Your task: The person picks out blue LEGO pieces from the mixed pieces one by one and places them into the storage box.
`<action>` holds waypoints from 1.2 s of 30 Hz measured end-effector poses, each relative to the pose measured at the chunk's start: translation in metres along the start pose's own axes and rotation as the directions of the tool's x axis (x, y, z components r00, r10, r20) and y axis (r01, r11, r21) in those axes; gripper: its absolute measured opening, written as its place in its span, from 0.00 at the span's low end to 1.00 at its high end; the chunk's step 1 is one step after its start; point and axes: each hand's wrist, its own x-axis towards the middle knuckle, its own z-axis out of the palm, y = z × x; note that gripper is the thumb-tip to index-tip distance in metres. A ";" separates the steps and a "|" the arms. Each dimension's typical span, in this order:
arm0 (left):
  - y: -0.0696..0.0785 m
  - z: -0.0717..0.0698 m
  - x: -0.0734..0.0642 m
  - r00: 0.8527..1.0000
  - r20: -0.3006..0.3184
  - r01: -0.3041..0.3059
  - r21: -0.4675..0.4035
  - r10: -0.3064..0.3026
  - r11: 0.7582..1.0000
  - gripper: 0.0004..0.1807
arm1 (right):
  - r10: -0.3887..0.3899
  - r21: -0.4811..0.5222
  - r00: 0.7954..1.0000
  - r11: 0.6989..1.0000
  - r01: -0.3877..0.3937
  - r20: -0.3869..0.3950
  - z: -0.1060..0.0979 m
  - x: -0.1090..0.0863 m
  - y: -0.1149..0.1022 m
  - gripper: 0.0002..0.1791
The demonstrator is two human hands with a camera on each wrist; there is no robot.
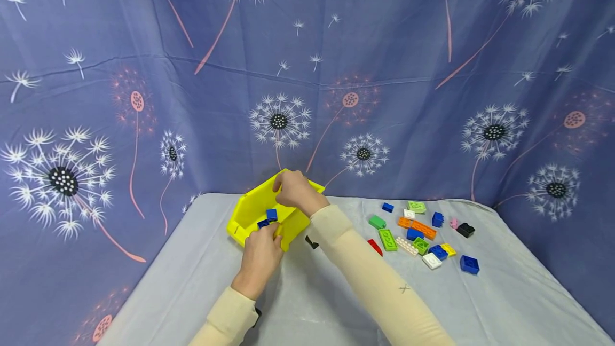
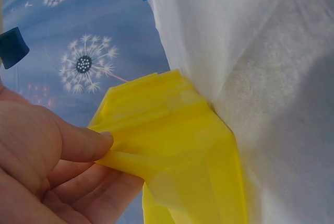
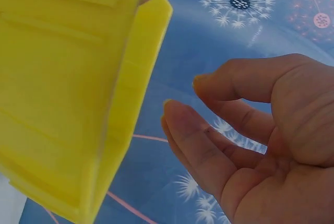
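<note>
The person wears long, pale cream sleeves in plain, smooth cloth. The right sleeve [image 1: 379, 287] ends in a right cuff [image 1: 330, 223], a broad band of the same cream, looser than the cloth behind it and set off by a crease. Down the sleeve from the right cuff, toward the elbow, is a small dark mark [image 1: 404, 288], thin crossed strokes like an X. Just left of and below the right cuff shows a small black piece [image 1: 312, 242], its shape too small to read. Well to the left of and lower than the right cuff, the left sleeve [image 1: 213, 333] has a matching wide left cuff [image 1: 233, 306], with a dark bit [image 1: 258, 316] at its edge. Beyond the cuffs, the right hand [image 1: 297, 191] and left hand [image 1: 261, 254] are bare.
</note>
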 end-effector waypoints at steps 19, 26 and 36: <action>0.000 0.001 -0.003 1.000 -0.028 0.007 -0.011 -0.007 1.000 0.15 | -0.071 0.067 0.983 0.994 0.083 -0.168 -0.043 -0.019 0.006 0.16; 0.000 0.000 -0.002 0.999 -0.010 0.030 -0.020 -0.030 0.999 0.16 | -0.040 0.126 0.973 0.990 0.070 -0.227 -0.057 -0.032 0.013 0.16; 0.002 0.000 -0.003 0.998 0.019 0.067 -0.029 -0.067 0.997 0.18 | -0.002 0.147 0.955 0.988 0.048 -0.297 -0.071 -0.046 0.033 0.15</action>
